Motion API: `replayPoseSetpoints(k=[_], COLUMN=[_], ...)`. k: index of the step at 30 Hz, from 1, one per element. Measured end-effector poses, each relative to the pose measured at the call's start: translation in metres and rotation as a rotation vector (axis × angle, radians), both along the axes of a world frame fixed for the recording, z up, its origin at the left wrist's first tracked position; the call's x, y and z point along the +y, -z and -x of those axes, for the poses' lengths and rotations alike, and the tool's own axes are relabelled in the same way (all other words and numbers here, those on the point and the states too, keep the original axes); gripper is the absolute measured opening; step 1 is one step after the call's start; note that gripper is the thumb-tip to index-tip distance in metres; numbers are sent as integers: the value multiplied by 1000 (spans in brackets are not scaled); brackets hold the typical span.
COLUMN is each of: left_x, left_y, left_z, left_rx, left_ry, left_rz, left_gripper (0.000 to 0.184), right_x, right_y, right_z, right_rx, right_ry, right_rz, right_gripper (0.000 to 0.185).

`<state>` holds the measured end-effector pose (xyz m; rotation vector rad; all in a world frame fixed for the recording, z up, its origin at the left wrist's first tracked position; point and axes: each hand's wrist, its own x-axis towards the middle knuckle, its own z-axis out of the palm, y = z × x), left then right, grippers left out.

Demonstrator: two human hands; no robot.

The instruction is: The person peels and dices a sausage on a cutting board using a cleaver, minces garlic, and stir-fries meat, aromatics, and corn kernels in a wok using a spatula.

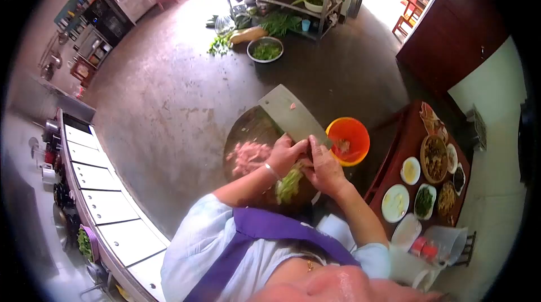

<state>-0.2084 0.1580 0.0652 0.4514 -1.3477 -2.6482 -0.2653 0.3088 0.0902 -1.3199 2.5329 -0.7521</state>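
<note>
Currently, the only mark resembling print is a small white patch on the purple apron strap (273,224); it is too small to read.

Work area: 1 round, dark chopping block (248,127), directly in front of the person. On it, 2 visible lots of food. Lot 1, on the left side: pink raw meat pieces (248,157), cut small, loosely heaped, slightly blurred. Lot 2, on the near side below the hands: pale green cut vegetable (289,185), in a narrow pile partly overlapped by the forearms.

Tool: 1 broad rectangular cleaver (290,113), grey blade lying over the far right part of the block and extending past its edge. 1 pink scrap clings to the blade face.

Hands: both at the near end of the blade, close together. Left hand (283,153), with 1 pale bangle at the wrist, has its thumb at the blade's near corner and its fingers bent. Right hand (327,168) has its fingers partly bent, pointing toward the blade. The handle is hidden, so I cannot tell which hand grips it or how tightly.

Just right of the blade: 1 orange bucket (358,136) containing scraps. Farther right: a dark red table (410,144) bearing several dishes of food.
</note>
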Motion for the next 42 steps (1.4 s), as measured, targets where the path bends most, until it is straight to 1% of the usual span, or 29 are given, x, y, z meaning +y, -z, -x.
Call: replayPoseSetpoints(k=[1, 3, 4, 5, 6, 7, 8, 9, 10, 11, 12, 13, 14, 15, 18, 21, 22, 23, 25, 26, 29, 30, 33, 34, 36, 37, 38, 41, 42], left_x=[-6, -25, -47, -63, -64, -83, -108, -130, -146, -162, -178, -185, -190, -191, -176, -168, -166, -163, -160, -160, -155, -149, -130, -114, -99, -93, -90, -96, -100], left_y=[5, 12, -4, -19, 35, 14, 4, 24, 33, 55, 80, 87, 99, 105, 121, 124, 127, 130, 126, 127, 118, 109, 99, 83, 111, 108, 106, 126, 122], left_z=[-15, -45, -66, -76, -81, -89, -91, -90, -92, -91, -93, -99, -105, -110, -137, -147, -143, -139, -125, -116, -96, -96, -96, -102, -110, -113, -116, -110, -107], left_rx=[27, 135, 93, 63, 250, 107, 147, 151, 47, -20, 17, 101, 92, 81, 145, 125, 170, 133, 253, 294, 399, 337, 505, 566, 802, 920, 887, 879, 873], left_ry=[-29, 107, 261, 429, 170, 201, 68, -70, -114, -152, -212, -286, -220, -155, 17, 231, 178, 191, 199, 256, 354, 317, 208, 238, 335, 383, 444, 335, 291], left_rz=[127, 446, 691, 933, 620, 491, 772, 878, 750, 870, 1106, 1245, 1259, 1272, 1509, 1748, 1719, 1748, 1724, 1666, 1723, 1778, 1833, 1754, 1718, 1695, 1670, 1676, 1705], left_gripper=[23, 25, 27, 28, 29, 23, 22, 18, 20, 19, 20, 20, 31, 44, 88, 121, 123, 123, 123, 121, 119, 108, 88, 66, 58, 54, 43, 40, 40], right_x=[-11, -24, -31, -29, -28, -26, -22, -19, -17, -13, -13, -14, -14, -13, -7, 1, 5, 10, 12, 13, 7, 7, 7, 7, 9, 8, 7, 1, -2], right_y=[9, 22, 20, 25, 26, 25, 41, 34, 39, 46, 47, 49, 53, 61, 77, 85, 87, 89, 89, 90, 89, 89, 89, 89, 92, 93, 93, 90, 87], right_z=[-22, -57, -77, -90, -110, -124, -136, -152, -165, -176, -191, -206, -217, -228, -256, -273, -279, -284, -289, -291, -294, -295, -296, -297, -296, -295, -293, -284, -279], right_rx=[43, 112, 8, -18, -199, -368, -393, -735, -835, -935, -1011, -1088, -1167, -1155, -1125, -1065, -1048, -1031, -1043, -1043, -1045, -1038, -1005, -995, -990, -987, -967, -924, -920], right_ry=[56, 178, 250, 279, 377, 473, 465, 618, 662, 699, 756, 812, 865, 879, 926, 952, 960, 966, 992, 999, 1023, 1031, 1040, 1038, 1038, 1036, 1024, 997, 989], right_rz=[50, 146, 173, 295, 317, 348, 505, 506, 590, 671, 696, 723, 749, 740, 702, 664, 640, 613, 562, 532, 501, 494, 498, 499, 486, 482, 483, 460, 441], right_gripper=[65, 58, 56, 48, 43, 38, 33, 24, 18, 14, 14, 14, 15, 16, 15, 14, 14, 14, 17, 19, 21, 20, 20, 20, 20, 20, 20, 20, 20])
